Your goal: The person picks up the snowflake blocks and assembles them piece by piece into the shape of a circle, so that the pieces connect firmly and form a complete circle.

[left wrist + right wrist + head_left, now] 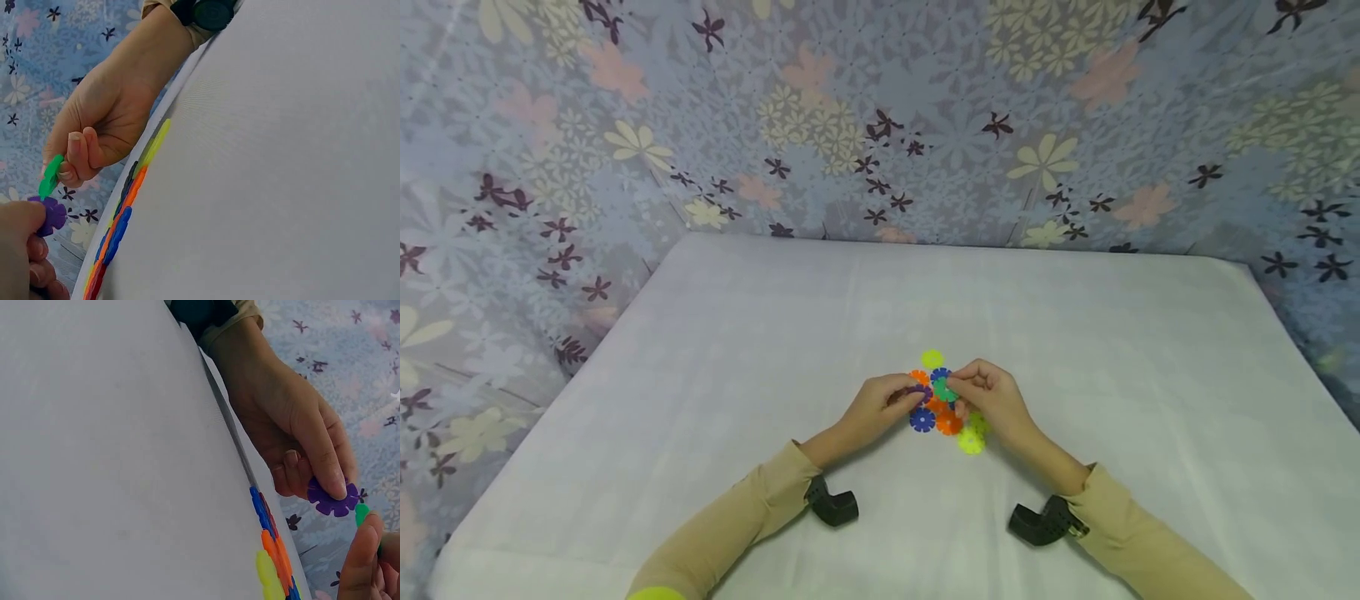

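Observation:
My left hand (pixel 880 406) pinches a purple notched plastic disc (pixel 333 497) between thumb and fingers. My right hand (pixel 996 402) pinches a green notched disc (pixel 51 177) by its edge. Edge-on in the left wrist view, the green disc meets the rim of the purple one; both are held above the table. Below the hands lie more notched discs on the cloth: a blue disc (pixel 922 419), an orange disc (pixel 950 424), and a yellow disc (pixel 972 441). My hands and the held pieces partly hide this pile.
A white cloth covers the table (pixel 737 333). One yellow-green disc (pixel 932 359) lies just beyond the hands. Black wrist devices (pixel 833 504) hang from both sleeves. Flowered fabric (pixel 850 100) stands behind the table and along its sides.

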The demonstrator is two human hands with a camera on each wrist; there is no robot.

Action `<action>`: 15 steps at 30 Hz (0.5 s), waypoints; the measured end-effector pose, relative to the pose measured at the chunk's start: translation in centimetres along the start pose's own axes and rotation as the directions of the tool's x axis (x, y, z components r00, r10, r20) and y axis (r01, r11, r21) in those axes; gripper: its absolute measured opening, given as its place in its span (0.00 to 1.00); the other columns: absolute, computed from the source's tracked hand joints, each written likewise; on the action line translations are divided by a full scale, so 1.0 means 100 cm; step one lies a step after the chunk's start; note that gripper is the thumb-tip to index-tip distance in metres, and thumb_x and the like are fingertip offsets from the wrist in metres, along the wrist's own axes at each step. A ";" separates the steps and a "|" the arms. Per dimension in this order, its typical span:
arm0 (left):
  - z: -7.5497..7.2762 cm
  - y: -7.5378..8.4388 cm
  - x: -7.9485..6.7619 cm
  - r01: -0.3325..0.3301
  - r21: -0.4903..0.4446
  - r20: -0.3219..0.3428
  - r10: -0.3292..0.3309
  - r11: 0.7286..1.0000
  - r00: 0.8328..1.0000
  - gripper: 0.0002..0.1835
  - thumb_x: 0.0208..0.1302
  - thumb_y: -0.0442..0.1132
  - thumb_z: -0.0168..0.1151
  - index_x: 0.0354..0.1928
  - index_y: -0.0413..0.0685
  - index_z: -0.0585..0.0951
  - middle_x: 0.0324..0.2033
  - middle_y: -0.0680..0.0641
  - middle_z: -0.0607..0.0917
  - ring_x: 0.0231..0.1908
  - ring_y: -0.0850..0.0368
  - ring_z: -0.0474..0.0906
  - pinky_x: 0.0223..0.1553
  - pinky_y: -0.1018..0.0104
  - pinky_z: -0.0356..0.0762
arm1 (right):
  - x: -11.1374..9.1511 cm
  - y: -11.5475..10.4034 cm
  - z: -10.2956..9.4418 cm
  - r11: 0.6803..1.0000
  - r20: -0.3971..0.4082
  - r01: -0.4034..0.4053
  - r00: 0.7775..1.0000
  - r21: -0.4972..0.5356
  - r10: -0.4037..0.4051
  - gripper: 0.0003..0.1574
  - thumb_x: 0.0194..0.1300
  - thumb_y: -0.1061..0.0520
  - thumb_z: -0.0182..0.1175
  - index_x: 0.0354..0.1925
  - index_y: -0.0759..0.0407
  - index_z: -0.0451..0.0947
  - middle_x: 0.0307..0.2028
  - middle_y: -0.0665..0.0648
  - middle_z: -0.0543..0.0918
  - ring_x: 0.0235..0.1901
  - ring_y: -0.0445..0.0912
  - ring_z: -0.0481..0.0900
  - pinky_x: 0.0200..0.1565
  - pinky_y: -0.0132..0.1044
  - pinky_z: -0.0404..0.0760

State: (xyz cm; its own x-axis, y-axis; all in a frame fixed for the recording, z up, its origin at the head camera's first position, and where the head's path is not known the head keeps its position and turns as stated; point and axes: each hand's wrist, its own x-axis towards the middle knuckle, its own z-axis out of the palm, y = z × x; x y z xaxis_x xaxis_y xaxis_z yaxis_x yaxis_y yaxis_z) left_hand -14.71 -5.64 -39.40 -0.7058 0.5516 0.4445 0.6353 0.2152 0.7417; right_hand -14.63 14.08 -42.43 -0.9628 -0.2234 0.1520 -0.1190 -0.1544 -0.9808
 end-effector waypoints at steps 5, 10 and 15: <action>0.001 -0.004 -0.001 -0.047 -0.016 -0.013 0.047 0.999 0.999 0.02 0.54 0.21 0.57 0.27 0.31 0.76 0.19 0.42 0.73 0.21 0.54 0.67 0.24 0.73 0.65 | -0.001 0.000 0.001 1.000 0.010 0.013 1.000 -0.015 -0.013 0.12 0.62 0.65 0.54 0.33 0.77 0.67 0.16 0.55 0.75 0.13 0.43 0.72 0.18 0.32 0.73; 0.005 -0.021 -0.004 -0.010 -0.152 0.056 0.019 0.988 0.998 0.03 0.59 0.22 0.52 0.33 0.27 0.76 0.24 0.36 0.80 0.23 0.48 0.78 0.27 0.67 0.76 | -0.002 0.000 0.003 0.999 0.020 0.028 0.999 -0.046 -0.027 0.12 0.62 0.65 0.54 0.32 0.77 0.66 0.16 0.54 0.74 0.13 0.42 0.71 0.18 0.31 0.72; 0.010 -0.038 -0.006 -0.002 -0.111 0.055 0.008 0.994 0.998 0.04 0.61 0.27 0.54 0.36 0.33 0.77 0.23 0.44 0.80 0.22 0.57 0.77 0.27 0.69 0.75 | -0.003 -0.002 0.005 0.997 0.028 0.035 0.999 -0.068 -0.033 0.11 0.62 0.66 0.54 0.31 0.77 0.66 0.16 0.54 0.74 0.12 0.42 0.71 0.17 0.31 0.72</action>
State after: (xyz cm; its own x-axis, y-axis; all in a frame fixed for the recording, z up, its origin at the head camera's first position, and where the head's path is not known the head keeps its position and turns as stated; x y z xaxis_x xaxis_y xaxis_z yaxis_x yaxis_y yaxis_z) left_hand -16.38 -5.97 -43.04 -0.6823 0.5966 0.4226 0.5983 0.1235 0.7917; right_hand -14.21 13.72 -42.19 -0.9513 -0.2447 0.1876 -0.1686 -0.0967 -0.9809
